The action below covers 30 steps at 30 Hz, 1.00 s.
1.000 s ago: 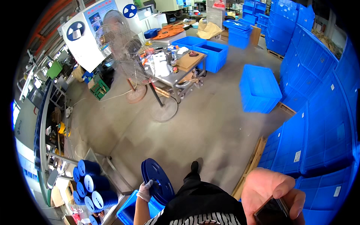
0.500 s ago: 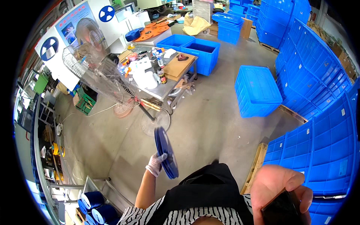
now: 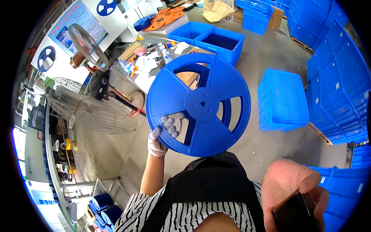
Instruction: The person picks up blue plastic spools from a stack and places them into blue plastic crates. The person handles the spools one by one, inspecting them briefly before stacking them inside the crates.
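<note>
Blue plastic, a large round spoked reel (image 3: 199, 104) fills the middle of the head view, raised flat toward the camera and hiding most of the cluttered worktop (image 3: 154, 58) behind it. The gloved left hand (image 3: 160, 136) clamps its lower left rim. The bare right hand (image 3: 293, 189), cut off below, wraps a dark flat rectangular object (image 3: 295, 212), hard to identify. White signs bearing blue reel pictures (image 3: 106, 6) stand upper left; stacked blue plastic crates (image 3: 336, 77) line the right.

We see a blue reel (image 3: 199, 105) and a white glove (image 3: 158, 140). Our shirt (image 3: 185, 212) is black-and-white striped; the crates (image 3: 282, 99) are blue.
</note>
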{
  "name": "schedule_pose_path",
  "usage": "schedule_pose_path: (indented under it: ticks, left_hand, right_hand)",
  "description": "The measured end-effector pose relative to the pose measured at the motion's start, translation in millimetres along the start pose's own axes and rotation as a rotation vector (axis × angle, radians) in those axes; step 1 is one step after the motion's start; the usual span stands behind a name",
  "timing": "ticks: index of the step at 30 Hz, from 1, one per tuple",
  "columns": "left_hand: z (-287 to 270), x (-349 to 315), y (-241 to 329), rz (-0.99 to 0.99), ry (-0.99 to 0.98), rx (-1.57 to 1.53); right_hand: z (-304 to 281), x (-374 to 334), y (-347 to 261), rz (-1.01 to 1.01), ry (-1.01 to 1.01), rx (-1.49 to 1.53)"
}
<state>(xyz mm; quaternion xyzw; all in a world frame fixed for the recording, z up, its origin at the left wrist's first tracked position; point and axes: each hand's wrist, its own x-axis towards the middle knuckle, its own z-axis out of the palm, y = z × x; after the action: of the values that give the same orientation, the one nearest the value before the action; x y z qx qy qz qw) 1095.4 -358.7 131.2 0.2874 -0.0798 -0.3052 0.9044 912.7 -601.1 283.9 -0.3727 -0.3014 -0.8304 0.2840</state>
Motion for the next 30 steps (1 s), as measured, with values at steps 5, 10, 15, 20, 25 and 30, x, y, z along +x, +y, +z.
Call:
schedule_pose_path:
  ticks: [5, 10, 15, 20, 25, 30]
  left_hand:
    - [21, 82, -26, 0.009, -0.14, -0.262]
    - [21, 175, -46, -0.036, -0.302, -0.377]
    - [29, 275, -61, -0.041, -0.243, -0.356]
    - [33, 399, -79, -0.171, -0.366, -0.481]
    - [32, 528, -101, -0.272, -0.39, -0.504]
    - [62, 628, -112, -0.276, -0.263, -0.468]
  right_hand:
    - [-6, -10, 97, -0.014, -0.066, 0.215]
    - [-18, -25, 179, -0.043, -0.06, 0.37]
    - [-55, -52, 257, 0.004, -0.206, 0.254]
    - [-81, -77, 359, 0.007, -0.285, 0.297]
    - [-102, -82, 460, -0.079, -0.456, 0.16]
    - [-109, -114, 555, 0.039, -0.331, 0.195]
